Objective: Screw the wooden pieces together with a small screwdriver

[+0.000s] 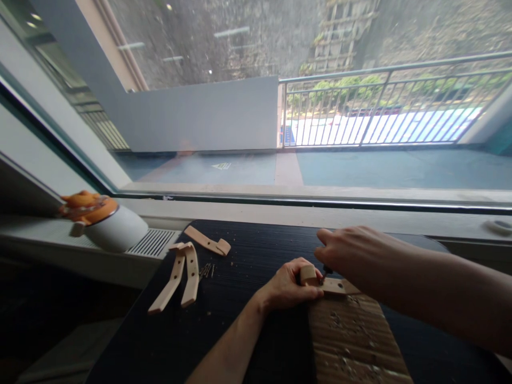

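My left hand point(288, 286) presses down on a small curved wooden piece point(325, 283) that lies at the far end of a corrugated cardboard sheet point(352, 341). My right hand point(354, 255) is closed around a small dark tool point(326, 273), whose tip meets the wooden piece; most of the tool is hidden by my fingers. Wood shavings dot the cardboard.
The black table point(224, 330) holds two wooden strips point(178, 277) at the left, a third strip point(208, 241) behind them, and a few small screws point(206, 271). A white and orange pot point(106, 224) rests on the window ledge at the left. A large window runs behind.
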Tool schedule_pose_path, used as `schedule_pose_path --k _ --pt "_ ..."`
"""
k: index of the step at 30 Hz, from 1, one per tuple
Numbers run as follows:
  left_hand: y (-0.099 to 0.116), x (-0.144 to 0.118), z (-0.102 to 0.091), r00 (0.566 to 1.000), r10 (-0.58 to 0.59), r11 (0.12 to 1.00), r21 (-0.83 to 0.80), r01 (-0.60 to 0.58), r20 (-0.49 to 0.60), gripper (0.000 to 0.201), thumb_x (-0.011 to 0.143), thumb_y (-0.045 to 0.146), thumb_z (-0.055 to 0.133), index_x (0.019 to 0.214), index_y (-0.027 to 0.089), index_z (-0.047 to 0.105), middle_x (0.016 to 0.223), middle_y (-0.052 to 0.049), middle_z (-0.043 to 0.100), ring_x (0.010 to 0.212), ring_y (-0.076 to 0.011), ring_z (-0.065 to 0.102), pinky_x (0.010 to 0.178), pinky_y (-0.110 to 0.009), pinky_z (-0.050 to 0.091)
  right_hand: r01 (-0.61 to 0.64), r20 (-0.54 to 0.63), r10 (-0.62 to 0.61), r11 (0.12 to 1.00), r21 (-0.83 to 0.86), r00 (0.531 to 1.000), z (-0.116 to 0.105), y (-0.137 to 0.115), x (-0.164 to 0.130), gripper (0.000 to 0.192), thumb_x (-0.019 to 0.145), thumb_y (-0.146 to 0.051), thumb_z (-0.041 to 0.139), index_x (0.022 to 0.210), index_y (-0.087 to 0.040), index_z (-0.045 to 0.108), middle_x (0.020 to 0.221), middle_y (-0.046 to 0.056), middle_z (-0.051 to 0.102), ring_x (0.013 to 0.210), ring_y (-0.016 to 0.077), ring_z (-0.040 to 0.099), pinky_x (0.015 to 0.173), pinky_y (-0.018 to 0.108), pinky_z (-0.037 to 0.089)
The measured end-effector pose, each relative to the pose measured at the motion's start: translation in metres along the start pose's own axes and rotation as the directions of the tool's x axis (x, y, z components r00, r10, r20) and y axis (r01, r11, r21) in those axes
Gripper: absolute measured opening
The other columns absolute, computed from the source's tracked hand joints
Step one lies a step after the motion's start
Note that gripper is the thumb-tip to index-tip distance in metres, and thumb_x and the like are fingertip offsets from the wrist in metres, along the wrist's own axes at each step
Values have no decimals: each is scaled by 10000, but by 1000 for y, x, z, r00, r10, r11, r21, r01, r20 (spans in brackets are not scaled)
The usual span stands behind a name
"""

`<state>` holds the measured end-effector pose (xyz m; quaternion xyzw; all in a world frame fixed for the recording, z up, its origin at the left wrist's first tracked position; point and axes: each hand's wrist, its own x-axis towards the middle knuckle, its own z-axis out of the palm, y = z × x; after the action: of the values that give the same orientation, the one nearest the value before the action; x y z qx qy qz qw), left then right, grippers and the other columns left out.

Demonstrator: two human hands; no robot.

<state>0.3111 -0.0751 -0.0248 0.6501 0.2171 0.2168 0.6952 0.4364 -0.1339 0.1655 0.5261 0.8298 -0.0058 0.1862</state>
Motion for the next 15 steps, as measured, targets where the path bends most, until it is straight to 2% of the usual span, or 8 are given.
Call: schedule_pose_path --k 5,9,13,15 --pt "-3 1 -1 1000 -8 999 -37 9 14 263 669 238 784 880 144 658 807 15 560 735 -101 501 679 -200 421 -24 55 25 1000 -8 998 -6 -3 -4 317 681 107 609 828 -146 732 909 107 722 767 224 697 603 262 460" --pt "-5 1 -1 999 38 999 7 -38 1 244 651 222 786 842 142 657 829 4 561 748 -107 505 686 -207 416 -77 63 78 997 -4 995 -10 -5 -3 315 704 125 598 836 -127 736 885 107 737 816 248 703 645 271 467" --pt "-4 2 1 999 49 999 0 -49 5 257 648 226 779 845 143 638 879 -15 572 767 -119 520 688 -221 417 -101 132 107 994 -48 986 -9 -2 5 249 736 84 592 784 -124 721 847 108 730 749 234 703 523 266 372" --pt "-2 1 2 999 46 999 -28 -45 7 248 645 214 773 827 139 622 859 -10 567 747 -113 510 677 -219 412 -92 127 98 994 -53 987 -7 -1 6 221 751 48 594 796 -133 713 836 103 719 685 216 693 473 274 302"
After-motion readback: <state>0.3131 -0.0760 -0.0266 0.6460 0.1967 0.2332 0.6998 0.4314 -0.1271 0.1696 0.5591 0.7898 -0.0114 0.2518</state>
